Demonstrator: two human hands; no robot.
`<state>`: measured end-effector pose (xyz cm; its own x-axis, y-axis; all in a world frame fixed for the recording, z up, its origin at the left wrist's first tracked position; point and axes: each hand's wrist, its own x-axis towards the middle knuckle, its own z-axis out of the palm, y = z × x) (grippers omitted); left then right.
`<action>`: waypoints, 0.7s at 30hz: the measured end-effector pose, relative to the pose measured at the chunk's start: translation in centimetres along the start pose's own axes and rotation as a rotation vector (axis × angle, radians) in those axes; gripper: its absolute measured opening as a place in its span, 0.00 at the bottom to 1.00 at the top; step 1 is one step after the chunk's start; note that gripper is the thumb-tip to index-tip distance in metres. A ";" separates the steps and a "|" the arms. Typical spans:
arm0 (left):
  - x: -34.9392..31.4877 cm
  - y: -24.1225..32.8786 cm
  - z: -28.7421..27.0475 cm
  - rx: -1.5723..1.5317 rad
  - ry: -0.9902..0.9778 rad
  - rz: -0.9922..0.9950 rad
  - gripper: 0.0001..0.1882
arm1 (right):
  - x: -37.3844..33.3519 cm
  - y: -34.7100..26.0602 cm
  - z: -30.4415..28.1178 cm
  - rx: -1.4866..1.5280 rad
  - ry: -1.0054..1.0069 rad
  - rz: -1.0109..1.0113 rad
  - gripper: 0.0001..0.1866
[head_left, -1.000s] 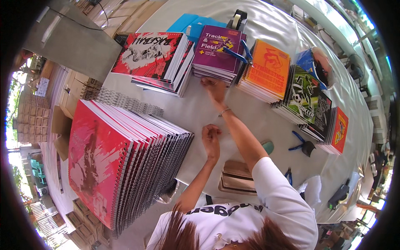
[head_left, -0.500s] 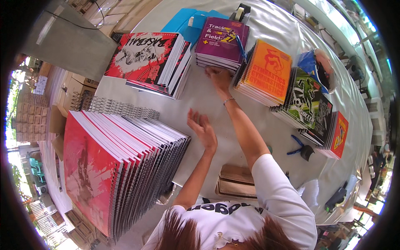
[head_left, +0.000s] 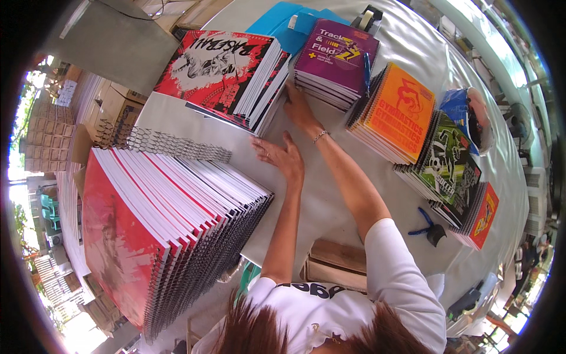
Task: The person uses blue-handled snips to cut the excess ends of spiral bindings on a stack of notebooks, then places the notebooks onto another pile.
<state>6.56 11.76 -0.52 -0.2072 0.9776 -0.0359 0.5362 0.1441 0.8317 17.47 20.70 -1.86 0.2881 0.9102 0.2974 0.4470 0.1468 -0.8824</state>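
Note:
My left hand is raised over the table, fingers apart and holding nothing, just in front of a stack of red-and-white spiral notebooks. My right hand, a bracelet at its wrist, reaches into the gap between that stack and a stack of purple spiral notebooks. Its fingers stretch out beside the red stack's right side; whether they touch it I cannot tell. A blue pen lies on the purple stack. Left of my left forearm, a long row of red-covered spiral notebooks stands on edge.
Stacks of orange notebooks, green-and-black notebooks and small red-orange notebooks line the table's right side. Blue-handled pliers lie near them. Behind are a blue folder and a tape dispenser. A brown case lies nearest me.
My right hand has left the purple stack's front edge and moved left, to the red stack's right side. My left hand has shifted slightly left and away from me. The view has shifted a little.

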 end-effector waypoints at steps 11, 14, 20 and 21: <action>0.2 1.2 -0.1 -0.113 0.020 -0.074 0.47 | 1.0 -0.5 1.9 -0.235 0.089 0.186 0.35; 0.4 0.6 0.2 -0.206 0.046 -0.092 0.48 | 1.1 0.2 1.9 -0.206 0.096 0.116 0.33; 0.0 0.7 2.8 -0.145 0.072 -0.095 0.50 | 1.5 3.2 -1.0 0.093 0.101 0.102 0.23; 0.1 -0.1 2.7 -0.136 0.077 -0.100 0.50 | 1.2 2.3 -0.8 0.101 0.095 0.107 0.23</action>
<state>8.74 12.24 -2.07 -0.3184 0.9442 -0.0840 0.3952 0.2127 0.8936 19.56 21.84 -3.25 0.4102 0.8829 0.2283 0.3233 0.0933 -0.9417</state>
